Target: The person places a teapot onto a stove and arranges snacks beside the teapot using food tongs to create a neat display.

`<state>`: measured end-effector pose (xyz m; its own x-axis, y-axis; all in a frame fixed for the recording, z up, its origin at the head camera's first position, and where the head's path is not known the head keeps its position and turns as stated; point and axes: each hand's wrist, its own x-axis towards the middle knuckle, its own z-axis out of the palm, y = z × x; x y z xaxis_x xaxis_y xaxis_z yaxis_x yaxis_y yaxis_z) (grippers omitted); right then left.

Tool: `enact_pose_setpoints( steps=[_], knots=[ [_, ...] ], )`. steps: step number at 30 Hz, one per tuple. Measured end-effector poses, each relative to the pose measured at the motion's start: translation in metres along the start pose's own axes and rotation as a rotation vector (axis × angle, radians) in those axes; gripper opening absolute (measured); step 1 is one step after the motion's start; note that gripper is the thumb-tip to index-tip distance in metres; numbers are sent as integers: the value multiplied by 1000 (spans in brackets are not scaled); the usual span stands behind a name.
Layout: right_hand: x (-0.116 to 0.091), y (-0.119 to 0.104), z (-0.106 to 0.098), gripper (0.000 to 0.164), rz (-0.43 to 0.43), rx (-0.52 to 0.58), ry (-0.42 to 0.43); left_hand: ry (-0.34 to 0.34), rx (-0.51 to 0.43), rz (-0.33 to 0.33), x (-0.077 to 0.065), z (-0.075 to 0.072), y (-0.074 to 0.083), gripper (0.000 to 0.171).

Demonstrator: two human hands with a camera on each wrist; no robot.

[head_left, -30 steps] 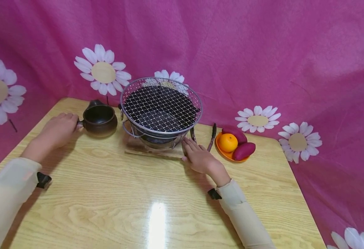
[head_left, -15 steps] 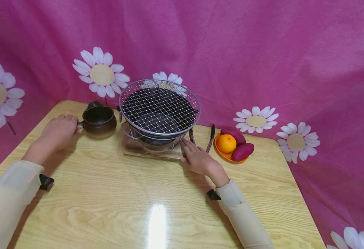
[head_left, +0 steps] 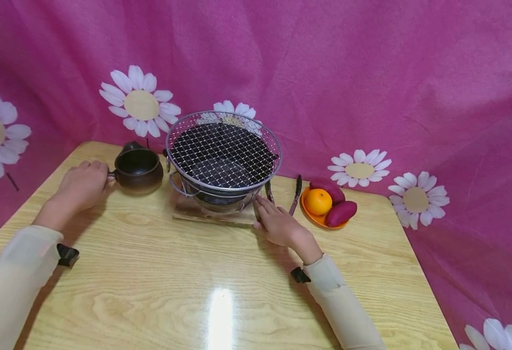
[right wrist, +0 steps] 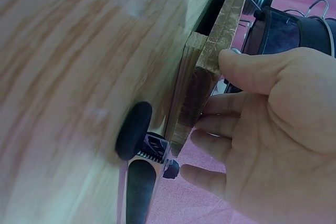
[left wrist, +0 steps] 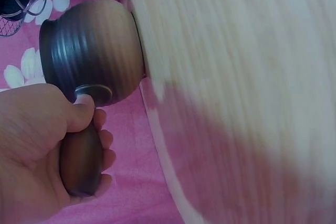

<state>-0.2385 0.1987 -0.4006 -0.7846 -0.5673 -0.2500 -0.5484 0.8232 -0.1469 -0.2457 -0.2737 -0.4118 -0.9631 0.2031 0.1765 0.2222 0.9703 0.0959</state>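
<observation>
My left hand (head_left: 82, 185) grips the side handle (left wrist: 81, 163) of a dark brown pot (head_left: 139, 177), its fingers wrapped round it in the left wrist view. The pot stands upright at the table's back left. At the middle back, a round tabletop grill (head_left: 214, 188) with a wire mesh top sits on a wooden board (head_left: 212, 218). My right hand (head_left: 277, 224) lies at the board's right end, fingers fairly straight. In the right wrist view, the thumb touches the board's corner and the fingers run along its end.
Tongs (head_left: 296, 197) with black tips lie just right of my right hand, partly hidden by it. Farther right, an orange plate (head_left: 314, 220) holds an orange (head_left: 319, 201) and purple sweet potatoes (head_left: 342, 214). A pink flowered cloth (head_left: 308, 87) hangs behind the wooden table (head_left: 159, 291).
The head view has shifted slightly. Both hands keep their places, the left on the pot handle and the right at the board's end.
</observation>
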Motion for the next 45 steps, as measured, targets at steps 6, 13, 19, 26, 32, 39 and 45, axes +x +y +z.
enact_pose_setpoints(
  steps=[6, 13, 19, 26, 32, 39, 45],
  knots=[
    [2, -1, -1, 66, -5, -20, 8, -35, -30, -22, 1, -5, -2, 32],
    [4, -2, -4, 66, -5, -39, 1, -57, -78, -41, 1, -8, -3, 32],
    [5, -1, -6, 66, -7, -46, 0, -84, -87, -51, 2, -12, 0, 31],
    [3, -1, -3, 65, -3, -46, 7, -93, -86, -52, 3, -12, 3, 31],
    [2, 0, -3, 65, 6, -44, 18, -72, -82, -48, 6, -12, 5, 32],
    [2, 1, 1, 66, 9, -37, 6, -90, -61, -34, 7, -10, 5, 33],
    [1, 0, 3, 65, 12, -33, 16, -84, -36, -25, 7, -6, 4, 33]
  ],
)
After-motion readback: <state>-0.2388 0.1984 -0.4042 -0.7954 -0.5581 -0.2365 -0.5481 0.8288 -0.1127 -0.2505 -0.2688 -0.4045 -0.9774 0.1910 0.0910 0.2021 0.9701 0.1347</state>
